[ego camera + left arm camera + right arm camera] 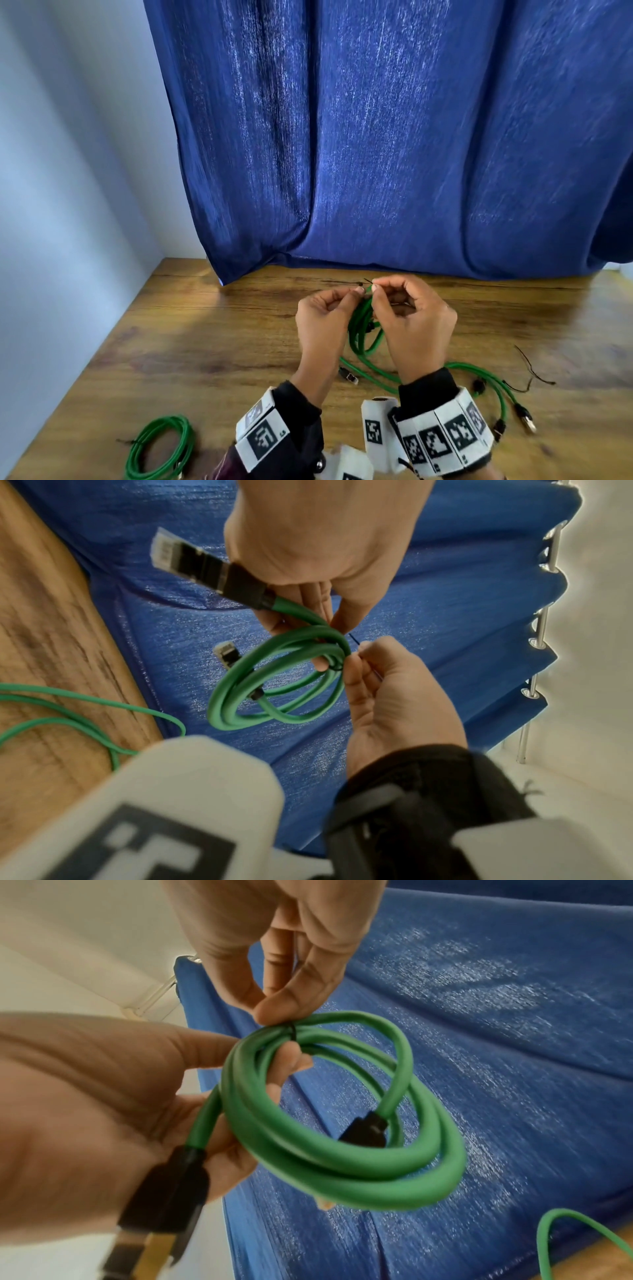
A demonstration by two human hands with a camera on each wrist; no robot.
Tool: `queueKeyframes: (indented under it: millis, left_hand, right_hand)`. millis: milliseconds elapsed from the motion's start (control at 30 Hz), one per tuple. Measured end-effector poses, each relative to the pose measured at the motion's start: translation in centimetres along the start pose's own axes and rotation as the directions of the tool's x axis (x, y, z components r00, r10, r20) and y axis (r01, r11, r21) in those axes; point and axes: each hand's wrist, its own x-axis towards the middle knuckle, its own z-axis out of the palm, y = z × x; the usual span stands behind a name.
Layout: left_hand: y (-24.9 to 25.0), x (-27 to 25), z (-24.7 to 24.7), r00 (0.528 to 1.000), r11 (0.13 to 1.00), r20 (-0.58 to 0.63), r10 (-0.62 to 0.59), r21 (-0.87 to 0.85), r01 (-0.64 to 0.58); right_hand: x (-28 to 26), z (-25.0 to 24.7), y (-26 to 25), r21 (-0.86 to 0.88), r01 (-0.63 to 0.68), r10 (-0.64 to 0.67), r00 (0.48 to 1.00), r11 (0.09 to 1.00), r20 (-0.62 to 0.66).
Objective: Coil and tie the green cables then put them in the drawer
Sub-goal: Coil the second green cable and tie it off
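Observation:
A coil of green cable (363,330) hangs above the wooden table (205,342) between my hands. My right hand (375,287) holds the coil at its top, thumb outside, fingers through the loops (337,1131), and one black connector (171,1185) lies along its palm. A thin black tie (293,1032) circles the bundle there. My left hand (356,291) pinches that tie beside the coil (274,685); its tail (342,283) sticks out to the left. No drawer is in view.
A tied green coil (161,445) lies at the table's near left. A loose green cable (486,377) with black connectors sprawls at the near right, spare black ties (532,371) beside it. A blue curtain (394,154) hangs over the table's far edge.

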Motion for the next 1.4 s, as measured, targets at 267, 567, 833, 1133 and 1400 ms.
queueKeyframes:
  millis: [267,567,833,1133,1400]
  left_hand:
    - [0.2,-0.3,0.0,0.993,0.991,-0.011,0.119,0.063,-0.118]
    - [0.7,-0.4,0.2,0.989,0.989,0.009,0.145,0.034,-0.145]
    - [0.9,-0.4,0.1,0.987,0.986,0.005,0.158,0.045,-0.158]
    - [1.0,-0.5,-0.1,0.984,0.978,-0.01,0.18,0.114,-0.178]
    - [1.1,-0.6,-0.2,0.969,0.945,-0.05,0.24,0.24,-0.222]
  right_hand:
    - [0.4,-0.2,-0.5,-0.067,0.144,-0.143,0.989,0.987,0.02]
    - [1.0,-0.2,-0.8,-0.109,0.189,-0.188,0.982,0.976,0.021]
    - [1.1,0.0,-0.8,-0.141,0.204,-0.199,0.979,0.969,0.051]
    - [1.0,0.2,-0.6,-0.153,0.201,-0.194,0.979,0.968,0.061]
    - [0.6,0.4,-0.6,-0.16,0.181,-0.18,0.983,0.97,0.023]
